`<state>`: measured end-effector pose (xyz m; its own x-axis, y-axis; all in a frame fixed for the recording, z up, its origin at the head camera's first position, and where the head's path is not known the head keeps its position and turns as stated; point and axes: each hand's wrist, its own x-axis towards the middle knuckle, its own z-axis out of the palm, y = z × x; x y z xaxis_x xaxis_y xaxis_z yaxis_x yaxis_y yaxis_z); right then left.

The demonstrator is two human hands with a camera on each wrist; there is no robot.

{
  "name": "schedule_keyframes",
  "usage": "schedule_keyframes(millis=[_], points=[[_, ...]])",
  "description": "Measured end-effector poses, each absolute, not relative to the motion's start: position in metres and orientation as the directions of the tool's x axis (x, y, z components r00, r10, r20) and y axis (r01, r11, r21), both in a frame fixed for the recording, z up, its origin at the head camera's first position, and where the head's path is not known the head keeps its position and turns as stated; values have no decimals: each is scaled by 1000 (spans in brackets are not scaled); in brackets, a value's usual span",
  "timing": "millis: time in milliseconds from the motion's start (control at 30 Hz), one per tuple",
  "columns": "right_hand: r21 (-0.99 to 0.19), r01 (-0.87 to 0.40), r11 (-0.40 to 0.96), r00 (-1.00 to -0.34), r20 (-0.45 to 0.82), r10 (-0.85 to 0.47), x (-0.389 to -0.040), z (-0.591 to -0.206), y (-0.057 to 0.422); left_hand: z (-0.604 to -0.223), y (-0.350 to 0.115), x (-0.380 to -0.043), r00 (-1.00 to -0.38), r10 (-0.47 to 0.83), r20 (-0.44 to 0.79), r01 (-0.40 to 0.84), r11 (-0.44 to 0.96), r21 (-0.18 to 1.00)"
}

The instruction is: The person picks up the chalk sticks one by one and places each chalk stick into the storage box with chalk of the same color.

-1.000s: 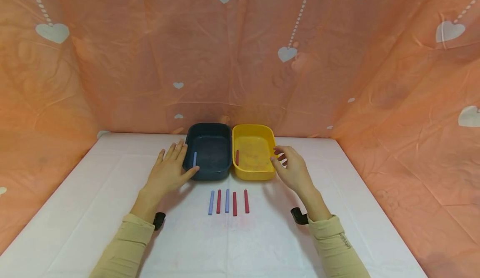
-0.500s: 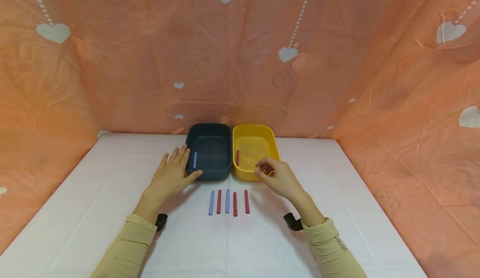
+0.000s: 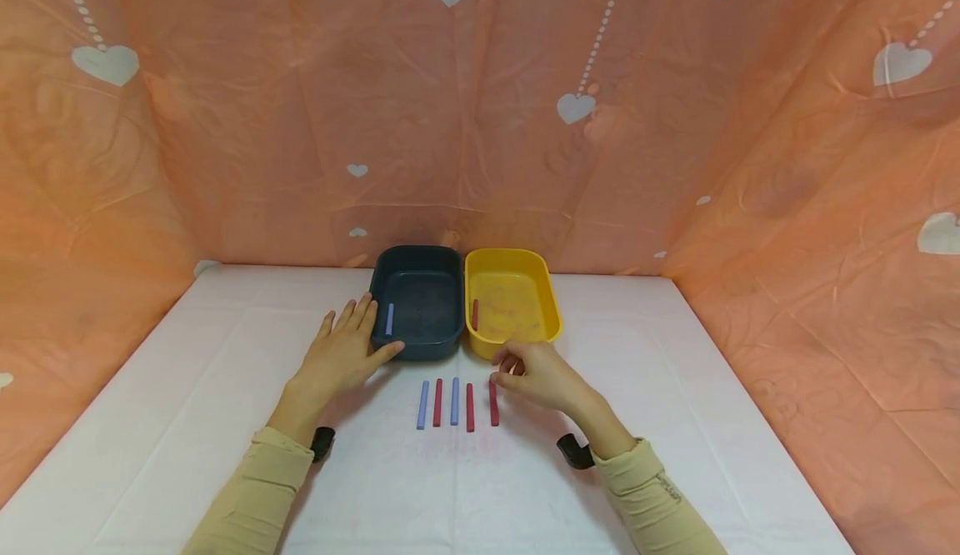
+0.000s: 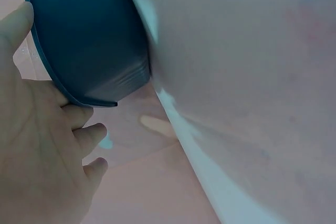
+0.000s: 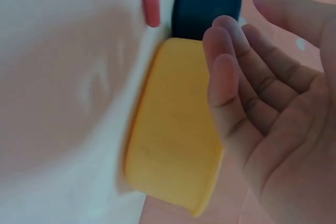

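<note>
My left hand (image 3: pixel 337 357) lies with spread, straight fingers along the left side of the dark blue-green bin (image 3: pixel 423 350), thumb at its front edge. In the left wrist view its fingers (image 4: pixel 89 136) touch the bin's rim. Loosely bent and holding nothing, my right hand (image 3: pixel 546 378) hovers over the far end of the rightmost red chalk stick (image 3: pixel 494 413). The right wrist view shows a gap between its thumb and fingers. Left of that stick lie another red stick (image 3: pixel 470 407), a lavender stick (image 3: pixel 455 402), a red stick (image 3: pixel 438 402) and a lavender stick (image 3: pixel 423 405).
The yellow bin (image 3: pixel 556 313) stands against the dark one, its front corner partly behind my right hand. Inside it lies a red stick (image 3: pixel 476 315); a lavender stick (image 3: pixel 390 319) lies in the dark bin. An orange cloth (image 3: pixel 480 163) with hearts walls the white table (image 3: pixel 225 355).
My right hand has moved from the yellow bin's right side, across its front, toward me and left to the rightmost red chalk stick. The left hand has barely shifted.
</note>
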<state>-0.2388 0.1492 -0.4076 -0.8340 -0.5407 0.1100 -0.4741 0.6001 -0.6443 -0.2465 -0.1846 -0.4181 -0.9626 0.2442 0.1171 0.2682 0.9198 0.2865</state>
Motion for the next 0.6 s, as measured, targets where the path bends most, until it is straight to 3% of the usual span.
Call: schedule_keyframes(millis=[600], points=[[-558, -461, 690, -819, -30, -572, -235, -426, 137, -420, -186, -248, -962, 247, 120, 271, 920, 282]])
